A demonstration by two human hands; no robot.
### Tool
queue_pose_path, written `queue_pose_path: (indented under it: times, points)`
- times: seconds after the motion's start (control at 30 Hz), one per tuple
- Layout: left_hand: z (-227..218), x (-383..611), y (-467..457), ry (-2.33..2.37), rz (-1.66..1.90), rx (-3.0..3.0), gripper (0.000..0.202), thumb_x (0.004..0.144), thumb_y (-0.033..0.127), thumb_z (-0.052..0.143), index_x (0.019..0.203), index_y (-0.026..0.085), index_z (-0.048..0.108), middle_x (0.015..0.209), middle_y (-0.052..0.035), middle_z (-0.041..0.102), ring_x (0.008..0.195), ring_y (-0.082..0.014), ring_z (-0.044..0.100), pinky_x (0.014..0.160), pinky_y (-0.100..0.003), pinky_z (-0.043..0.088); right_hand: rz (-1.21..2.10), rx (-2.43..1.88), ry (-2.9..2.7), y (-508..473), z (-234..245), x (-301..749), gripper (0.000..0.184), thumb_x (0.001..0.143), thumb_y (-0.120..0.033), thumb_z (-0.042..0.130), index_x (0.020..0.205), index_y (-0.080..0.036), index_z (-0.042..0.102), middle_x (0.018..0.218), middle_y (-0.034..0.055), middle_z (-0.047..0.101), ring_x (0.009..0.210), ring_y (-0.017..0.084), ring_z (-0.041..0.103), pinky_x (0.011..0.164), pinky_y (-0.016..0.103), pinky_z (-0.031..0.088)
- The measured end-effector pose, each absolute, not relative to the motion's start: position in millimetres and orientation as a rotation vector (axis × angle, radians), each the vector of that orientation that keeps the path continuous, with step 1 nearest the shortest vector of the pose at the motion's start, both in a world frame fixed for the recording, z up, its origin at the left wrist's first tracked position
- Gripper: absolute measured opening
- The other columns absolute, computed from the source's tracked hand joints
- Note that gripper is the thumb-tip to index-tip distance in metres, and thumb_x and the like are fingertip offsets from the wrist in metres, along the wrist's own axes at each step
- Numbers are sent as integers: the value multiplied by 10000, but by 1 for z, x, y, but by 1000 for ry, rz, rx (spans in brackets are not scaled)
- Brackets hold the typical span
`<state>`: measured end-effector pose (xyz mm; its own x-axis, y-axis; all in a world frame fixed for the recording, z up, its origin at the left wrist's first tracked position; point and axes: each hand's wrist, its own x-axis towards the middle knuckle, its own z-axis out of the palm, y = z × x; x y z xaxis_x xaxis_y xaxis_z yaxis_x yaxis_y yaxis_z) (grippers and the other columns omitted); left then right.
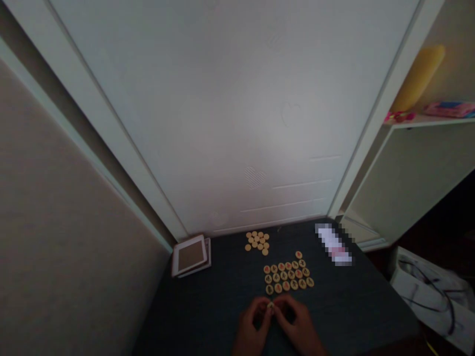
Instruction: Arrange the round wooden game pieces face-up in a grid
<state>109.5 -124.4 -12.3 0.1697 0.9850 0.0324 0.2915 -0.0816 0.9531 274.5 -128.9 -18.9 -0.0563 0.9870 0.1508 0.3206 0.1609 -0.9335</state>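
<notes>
At the near side of a dark table, my left hand and my right hand meet fingertip to fingertip. Pinched between them is a small round xiangqi piece, partly hidden by the fingers. Just beyond lie rows of xiangqi pieces, face up with red or dark characters. One red-marked piece sits apart above the right end of the rows. Farther back, a loose cluster of plain-faced pieces lies near the white panel.
Two framed boards are stacked at the table's back left. A blurred-out white and pink item lies at the back right. A white panel rises behind the dark table. Right of the table stands a white box with cables.
</notes>
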Motion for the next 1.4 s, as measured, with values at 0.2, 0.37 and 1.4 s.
queue_pose_path:
  times: [0.2,0.37,1.4]
  points:
    - [-19,106,-123,1233,960,1576,300,957,461,567,1069,228,719,1020,-77,784,929,-227,731,859,-287,575,957,-1314,-1515,-126,-23,274,266,922,-455,617,961,-218,731,860,47,782,783,206,729,736,262,548]
    - [-18,106,-125,1276,972,1619,267,935,446,605,1065,248,727,969,-57,789,885,-221,734,831,-273,578,996,-1314,-1506,-126,-24,273,312,919,-506,612,947,-220,731,818,38,776,748,201,722,710,257,553]
    - [-22,107,-126,1328,1007,1461,498,864,650,591,957,178,723,807,-83,756,712,-214,709,678,-294,575,952,-1420,-2039,57,33,389,167,845,-342,662,864,-197,742,796,21,769,676,168,722,629,233,535]
